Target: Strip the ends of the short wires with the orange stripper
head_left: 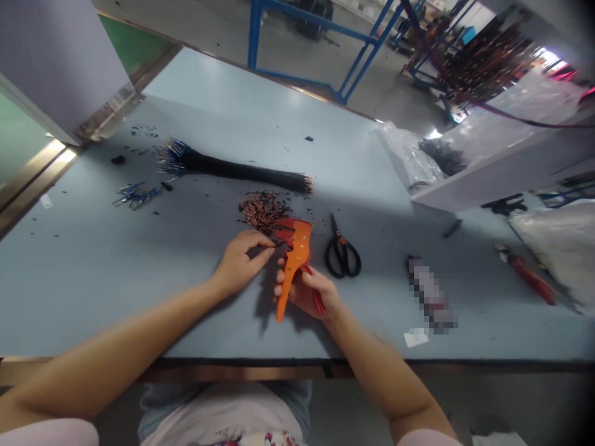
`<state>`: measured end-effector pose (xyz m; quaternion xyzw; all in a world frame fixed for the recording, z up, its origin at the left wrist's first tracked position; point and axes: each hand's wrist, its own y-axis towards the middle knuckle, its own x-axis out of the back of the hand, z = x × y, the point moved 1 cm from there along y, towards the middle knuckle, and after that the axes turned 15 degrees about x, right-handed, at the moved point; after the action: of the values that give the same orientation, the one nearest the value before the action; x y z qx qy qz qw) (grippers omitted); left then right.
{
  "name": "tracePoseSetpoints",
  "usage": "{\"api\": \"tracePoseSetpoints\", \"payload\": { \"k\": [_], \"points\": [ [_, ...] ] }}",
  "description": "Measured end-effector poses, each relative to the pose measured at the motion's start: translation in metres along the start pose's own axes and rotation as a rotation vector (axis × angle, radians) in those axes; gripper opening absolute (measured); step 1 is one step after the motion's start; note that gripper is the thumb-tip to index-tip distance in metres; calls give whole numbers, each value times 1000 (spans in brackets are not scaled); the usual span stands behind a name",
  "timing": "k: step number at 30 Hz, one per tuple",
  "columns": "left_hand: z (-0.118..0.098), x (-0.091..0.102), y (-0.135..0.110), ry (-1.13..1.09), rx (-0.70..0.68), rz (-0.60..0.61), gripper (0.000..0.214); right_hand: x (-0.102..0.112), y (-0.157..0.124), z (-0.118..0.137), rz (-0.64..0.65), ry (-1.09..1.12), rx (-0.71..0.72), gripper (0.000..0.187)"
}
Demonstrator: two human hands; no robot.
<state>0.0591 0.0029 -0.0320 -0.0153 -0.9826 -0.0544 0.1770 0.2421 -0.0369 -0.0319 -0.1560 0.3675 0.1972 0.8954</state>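
My right hand [320, 291] is wrapped round the handles of an orange and red wire stripper [297, 248], its head pointing away from me. My left hand [242, 261] is closed in a pinch beside the tool's jaws. Between its thumb and forefinger a thin, dark wire [275, 245] shows, its tip close to the jaws; most of it is hidden by the fingers. Just beyond the tool lies a heap of copper-coloured wire bits [263, 210]. Farther back is a long bundle of black wires [232, 167], with blue and metal ends at the left and bare copper ends at the right.
Black-handled scissors [344, 254] lie right of my right hand. A small pile of blue-ended pieces [137, 196] lies at the left. On the right are a blurred-out oblong object [430, 294], a white paper slip [416, 337], a red-handled tool [530, 275] and plastic bags [409, 155].
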Motion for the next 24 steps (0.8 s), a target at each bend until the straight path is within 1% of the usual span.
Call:
{"api": "tracePoseSetpoints", "payload": {
  "k": [4,8,14,17,24],
  "points": [
    [-1,-3,-3,-30,-66,55,9,-2,-2,-1,63,45,-15,49],
    [-2,-3,-2,-11,-149,116,11,-1,-4,-1,94,67,-9,49],
    [-3,-4,-3,5,-174,162,18,1,-6,-2,118,66,-8,50],
    [-3,-5,-3,9,-182,173,18,2,-7,-2,129,69,-4,50],
    [-1,-7,-6,0,-235,152,22,3,-10,-3,143,41,-19,49]
  ]
}}
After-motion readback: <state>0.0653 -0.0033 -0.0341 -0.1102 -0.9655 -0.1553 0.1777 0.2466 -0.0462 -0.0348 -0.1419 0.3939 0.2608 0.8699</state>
